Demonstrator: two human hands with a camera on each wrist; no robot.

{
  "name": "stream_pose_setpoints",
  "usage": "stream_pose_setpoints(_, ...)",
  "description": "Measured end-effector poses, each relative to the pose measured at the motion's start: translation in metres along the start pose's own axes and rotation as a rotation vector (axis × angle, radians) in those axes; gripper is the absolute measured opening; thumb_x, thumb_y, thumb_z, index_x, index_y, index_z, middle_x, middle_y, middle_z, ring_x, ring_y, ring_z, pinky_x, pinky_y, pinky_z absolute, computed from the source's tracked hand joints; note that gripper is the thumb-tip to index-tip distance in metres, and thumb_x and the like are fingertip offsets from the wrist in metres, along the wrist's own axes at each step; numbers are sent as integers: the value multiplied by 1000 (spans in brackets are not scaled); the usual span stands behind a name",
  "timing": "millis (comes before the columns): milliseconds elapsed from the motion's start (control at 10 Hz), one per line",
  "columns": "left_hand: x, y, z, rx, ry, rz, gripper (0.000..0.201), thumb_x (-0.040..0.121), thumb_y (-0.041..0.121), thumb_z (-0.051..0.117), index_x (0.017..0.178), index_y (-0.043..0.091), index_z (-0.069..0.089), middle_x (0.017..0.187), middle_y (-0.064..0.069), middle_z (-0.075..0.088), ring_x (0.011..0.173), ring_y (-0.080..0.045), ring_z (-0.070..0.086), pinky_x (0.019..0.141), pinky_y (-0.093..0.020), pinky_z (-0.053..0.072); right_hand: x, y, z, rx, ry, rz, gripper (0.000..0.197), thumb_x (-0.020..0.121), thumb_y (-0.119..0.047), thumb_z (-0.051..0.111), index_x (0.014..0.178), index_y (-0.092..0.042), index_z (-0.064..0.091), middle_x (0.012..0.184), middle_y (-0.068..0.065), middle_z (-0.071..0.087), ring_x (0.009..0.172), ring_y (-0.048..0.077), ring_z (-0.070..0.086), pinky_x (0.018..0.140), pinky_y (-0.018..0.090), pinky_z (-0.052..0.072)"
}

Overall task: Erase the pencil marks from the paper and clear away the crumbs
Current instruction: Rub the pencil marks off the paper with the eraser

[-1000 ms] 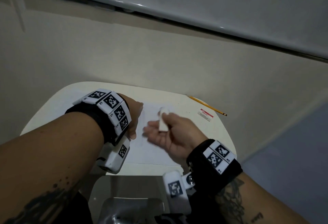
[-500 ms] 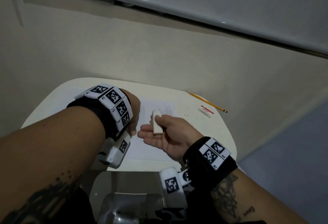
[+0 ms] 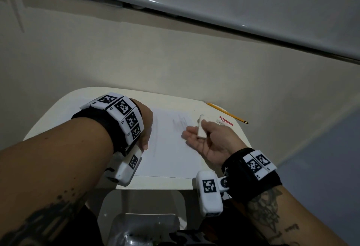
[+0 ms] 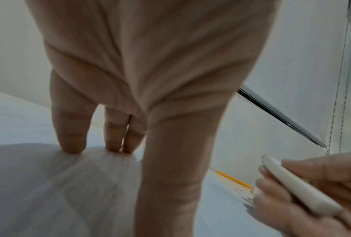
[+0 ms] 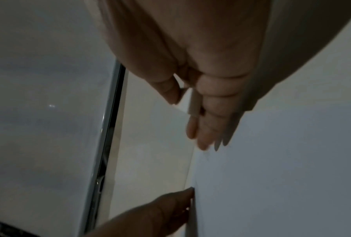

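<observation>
A white sheet of paper (image 3: 171,148) lies on a small white table (image 3: 155,184). Faint pencil marks (image 3: 180,123) show near its far right part. My left hand (image 3: 145,128) presses straight fingers (image 4: 113,133) onto the paper's left side (image 4: 48,184). My right hand (image 3: 194,135) hovers palm-up over the paper's right edge. Its thumb pinches a white eraser (image 3: 200,129) against the fingers, with the eraser (image 4: 298,187) lying along them. Dark crumbs (image 4: 243,192) speckle the table past the paper's far right corner. In the right wrist view the eraser (image 5: 194,102) sits between thumb and fingers.
A yellow pencil (image 3: 226,112) lies at the table's far right corner, with a red-and-white eraser sleeve (image 3: 225,122) beside it. A cream wall rises right behind the table. The table's near edge drops off toward my lap.
My right hand has swept right across the paper with the eraser, from beside the left hand to the sheet's right edge. The left hand has stayed pressed on the paper.
</observation>
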State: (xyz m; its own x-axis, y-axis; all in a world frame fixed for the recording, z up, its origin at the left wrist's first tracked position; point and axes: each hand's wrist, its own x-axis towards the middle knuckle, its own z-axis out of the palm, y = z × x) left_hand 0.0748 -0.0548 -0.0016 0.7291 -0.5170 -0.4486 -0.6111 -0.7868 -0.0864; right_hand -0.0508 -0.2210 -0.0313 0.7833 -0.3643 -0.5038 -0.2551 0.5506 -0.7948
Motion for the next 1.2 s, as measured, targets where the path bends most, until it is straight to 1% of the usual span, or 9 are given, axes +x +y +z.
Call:
stream_pose_setpoints(100, 2, -2, 1, -39, -2, 21, 72, 71, 43, 84, 133, 15, 59, 107, 3, 56, 93, -14, 51, 88, -28, 46, 3, 1, -2, -106, 62, -90, 20, 106, -17, 40, 121, -8, 50, 97, 14, 66, 82, 25, 68, 67, 33, 57)
stream_pose_setpoints(200, 0, 5, 11, -74, -22, 33, 59, 69, 57, 80, 108, 14, 71, 89, 3, 64, 72, -13, 56, 62, -22, 43, -1, -10, -5, -276, 8, -129, 10, 104, -14, 44, 102, -11, 53, 87, 13, 58, 62, 20, 56, 54, 28, 47)
stream_pose_setpoints(300, 6, 17, 21, 16, 110, 44, 62, 60, 79, 67, 73, 18, 65, 77, 5, 66, 73, -16, 63, 53, -22, 36, -7, -22, -7, -846, -44, -214, 9, 99, -21, 52, 98, -15, 58, 74, 5, 66, 54, 13, 61, 51, 23, 41)
stream_pose_setpoints(400, 4, 32, 21, 38, 149, 71, 63, 60, 80, 69, 70, 19, 55, 73, 5, 62, 69, -16, 61, 53, -23, 37, -3, -36, -8, -1327, -17, -319, 14, 94, -39, 59, 95, -25, 59, 74, -7, 69, 58, 13, 56, 59, 26, 43)
stream_pose_setpoints(600, 1, 45, 18, 49, 109, 47, 92, 67, 81, 62, 128, 15, 43, 129, -5, 52, 115, -25, 55, 77, -35, 37, -3, -50, 5, -1646, -94, -362, 13, 90, -37, 65, 95, -25, 66, 73, -11, 58, 60, 7, 53, 58, 24, 44)
stream_pose_setpoints(800, 12, 22, 27, -65, 176, 22, 112, 63, 86, 58, 147, 21, 25, 154, -5, 28, 140, -31, 30, 101, -48, 35, 28, -57, 25, -1713, -109, -412, 14, 83, -45, 68, 84, -32, 65, 75, -10, 70, 62, 9, 62, 66, 28, 54)
stream_pose_setpoints(900, 17, 20, 30, -139, 116, 2, 126, 62, 87, 59, 156, 31, -4, 165, -2, -7, 150, -33, -5, 116, -55, 15, 40, -58, 41, -1759, -143, -467, 17, 84, -49, 66, 85, -32, 64, 86, -14, 68, 80, 8, 63, 75, 31, 53)
stream_pose_setpoints(1100, 30, 18, 32, -105, 109, 9, 128, 54, 94, 53, 152, 42, -10, 164, -1, -9, 149, -38, -6, 114, -61, 14, 58, -54, 70, -1969, -171, -537, 32, 96, -37, 59, 107, -9, 69, 105, 5, 69, 96, 22, 64, 83, 33, 52)
stream_pose_setpoints(1200, 33, 17, 33, -71, 122, 14, 131, 48, 98, 49, 152, 43, -9, 165, -1, -5, 149, -41, -2, 111, -64, 17, 59, -57, 67, -1968, -211, -491, 27, 94, -42, 60, 102, -18, 69, 98, -2, 69, 92, 18, 65, 82, 32, 53)
